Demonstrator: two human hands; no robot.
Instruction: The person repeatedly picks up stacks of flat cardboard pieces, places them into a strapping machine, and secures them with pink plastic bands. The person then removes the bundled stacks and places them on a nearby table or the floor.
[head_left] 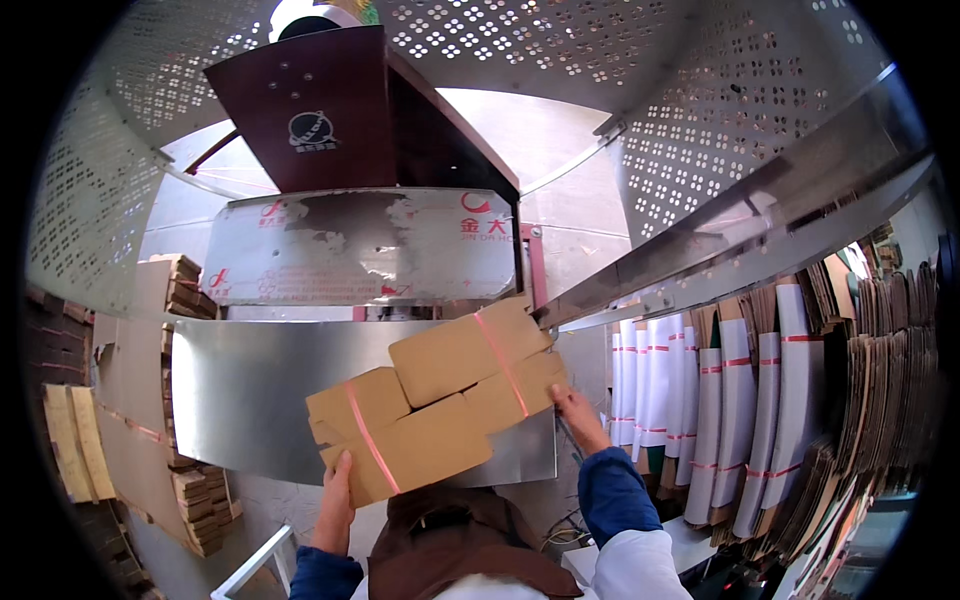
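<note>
A bundle of flattened brown cardboard cartons (425, 440) lies slantwise over the bare metal tabletop (260, 390), its right end higher in the view. Two pinkish-red straps cross it, one around each end. My left hand (338, 490) grips the near left corner, thumb on top and the other fingers hidden beneath. At the right end, my right hand (580, 415) holds the edge, fingers partly out of sight. How much of the bundle rests on the metal cannot be told.
Beyond the tabletop stands a dark red machine (310, 120) with a scuffed, film-covered panel (350, 250). Perforated metal guards (730, 120) curve around it. Strapped sheet bundles (735, 400) stand upright at right. Stacked cardboard (140, 390) is at left, near a white metal frame (260, 565).
</note>
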